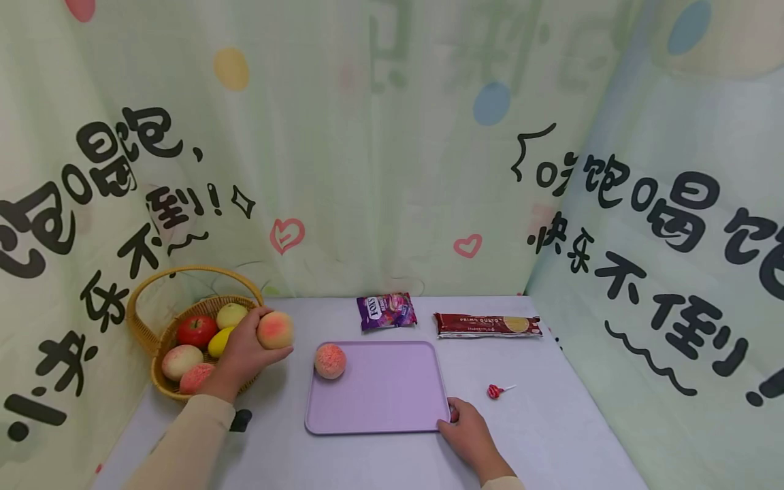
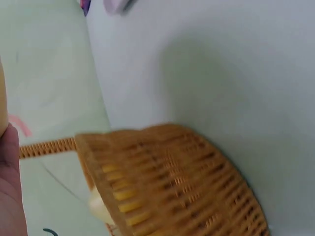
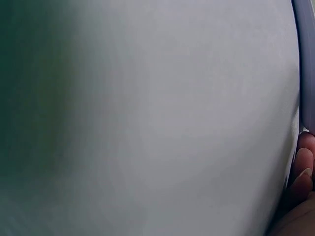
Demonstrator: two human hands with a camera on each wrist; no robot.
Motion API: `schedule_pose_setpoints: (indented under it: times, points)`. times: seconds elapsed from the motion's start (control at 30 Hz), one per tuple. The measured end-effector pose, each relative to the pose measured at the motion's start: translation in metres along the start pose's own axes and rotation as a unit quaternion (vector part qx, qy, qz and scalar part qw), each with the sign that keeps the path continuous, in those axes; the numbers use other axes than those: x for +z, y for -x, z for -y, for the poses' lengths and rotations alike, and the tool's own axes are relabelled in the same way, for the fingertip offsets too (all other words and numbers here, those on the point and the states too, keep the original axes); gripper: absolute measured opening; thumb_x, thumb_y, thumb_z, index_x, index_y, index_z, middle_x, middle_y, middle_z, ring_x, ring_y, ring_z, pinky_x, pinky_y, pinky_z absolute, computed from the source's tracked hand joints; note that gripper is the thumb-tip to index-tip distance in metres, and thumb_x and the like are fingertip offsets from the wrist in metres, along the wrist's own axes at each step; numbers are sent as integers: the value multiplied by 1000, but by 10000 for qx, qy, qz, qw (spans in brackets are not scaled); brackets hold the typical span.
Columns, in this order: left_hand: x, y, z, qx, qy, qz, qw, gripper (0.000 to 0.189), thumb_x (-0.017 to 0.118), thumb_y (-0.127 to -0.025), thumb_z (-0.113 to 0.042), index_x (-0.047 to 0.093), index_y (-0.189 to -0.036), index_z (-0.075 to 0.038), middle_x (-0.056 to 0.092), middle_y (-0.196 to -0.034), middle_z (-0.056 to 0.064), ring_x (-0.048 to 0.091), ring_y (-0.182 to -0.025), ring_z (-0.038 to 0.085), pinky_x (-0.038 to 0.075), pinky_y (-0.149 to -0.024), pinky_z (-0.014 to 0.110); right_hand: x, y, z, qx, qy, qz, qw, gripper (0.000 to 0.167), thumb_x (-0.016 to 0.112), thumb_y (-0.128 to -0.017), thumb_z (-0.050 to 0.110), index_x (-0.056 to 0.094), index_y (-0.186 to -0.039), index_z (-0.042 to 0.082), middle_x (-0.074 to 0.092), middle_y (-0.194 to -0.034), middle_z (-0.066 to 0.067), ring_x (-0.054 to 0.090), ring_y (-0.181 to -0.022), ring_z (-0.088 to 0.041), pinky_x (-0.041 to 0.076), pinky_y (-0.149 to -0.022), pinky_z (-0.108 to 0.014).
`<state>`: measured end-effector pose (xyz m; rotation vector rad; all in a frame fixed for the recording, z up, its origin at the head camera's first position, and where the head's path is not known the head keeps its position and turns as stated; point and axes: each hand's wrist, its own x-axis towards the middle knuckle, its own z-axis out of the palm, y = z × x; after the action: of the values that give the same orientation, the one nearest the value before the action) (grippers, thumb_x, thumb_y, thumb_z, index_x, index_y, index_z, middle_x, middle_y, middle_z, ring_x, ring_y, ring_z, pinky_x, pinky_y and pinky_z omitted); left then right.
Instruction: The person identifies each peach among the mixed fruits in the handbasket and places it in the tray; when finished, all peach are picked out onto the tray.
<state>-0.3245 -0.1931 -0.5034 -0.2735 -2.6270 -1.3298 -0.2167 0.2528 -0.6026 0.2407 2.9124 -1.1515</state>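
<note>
My left hand point(image 1: 241, 354) holds a yellow-and-pink peach point(image 1: 275, 330) in the air beside the right rim of a wicker basket point(image 1: 158, 381). In the left wrist view only part of that hand shows, next to the basket's woven side point(image 2: 182, 182). Inside the basket lie a red fruit point(image 1: 197, 331), a yellow fruit point(image 1: 219, 343) and several others. A pinkish-orange peach point(image 1: 330, 361) sits at the upper left corner of a lilac tray point(image 1: 382, 395). At the tray's lower right corner, my right hand point(image 1: 470, 435) pinches the edge, its fingers point(image 3: 302, 162) curled there.
Behind the tray lie a purple snack packet point(image 1: 386, 312) and a long dark red biscuit packet point(image 1: 488, 325). A red lollipop point(image 1: 495, 391) with a white stick is right of the tray. The basket's tall handle point(image 1: 196, 269) arches up at left. Printed curtains stand around the white table.
</note>
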Motion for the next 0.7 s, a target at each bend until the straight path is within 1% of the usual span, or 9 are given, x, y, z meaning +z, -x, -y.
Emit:
schedule_pose_setpoints:
  times: [0.1, 0.23, 0.33, 0.5, 0.6, 0.7]
  points:
    - [8, -2, -5, -32, 85, 100, 9999, 83, 93, -75, -25, 45, -141, -11, 58, -131, 14, 56, -113, 33, 52, -99, 54, -1, 1, 1, 48, -28, 6, 10000, 54, 78, -82, 14, 62, -129, -8, 55, -85, -2, 48, -77, -16, 41, -67, -29]
    - [19, -5, -12, -38, 198, 237, 9995, 83, 94, -74, -25, 46, -141, -12, 60, -131, 14, 58, -113, 32, 53, -100, 53, -2, 2, 3, -9, -48, -52, 10000, 54, 78, -82, 14, 63, -129, -8, 55, -84, -2, 48, -77, -16, 41, -67, -29]
    - [27, -6, -17, -20, 255, 277, 9993, 84, 94, -73, -24, 47, -141, -13, 61, -131, 12, 60, -112, 31, 54, -100, 51, -2, 3, 3, -46, -35, -84, 9999, 53, 78, -82, 14, 63, -128, -8, 55, -84, -2, 48, -77, -16, 41, -68, -29]
    - [42, -9, -27, 131, 283, 276, 9991, 84, 95, -71, -23, 48, -140, -14, 63, -128, 12, 62, -107, 29, 55, -96, 48, -2, 3, 4, 17, -71, -17, 10000, 54, 78, -82, 14, 62, -129, -8, 55, -85, -3, 48, -77, -16, 41, -67, -29]
    - [51, -11, -32, 194, 382, 326, 9985, 82, 95, -71, -20, 48, -139, -15, 64, -126, 11, 62, -104, 28, 56, -93, 47, -2, 3, 4, 45, -101, 24, 9999, 54, 78, -83, 14, 62, -129, -8, 56, -85, -3, 48, -76, -16, 41, -66, -29]
    - [58, -13, -37, 242, 489, 410, 9977, 81, 94, -71, -17, 49, -139, -15, 63, -126, 11, 61, -104, 28, 57, -93, 46, -3, 4, 4, 29, -106, 19, 9999, 54, 79, -83, 14, 62, -129, -8, 56, -85, -2, 48, -76, -16, 41, -66, -29]
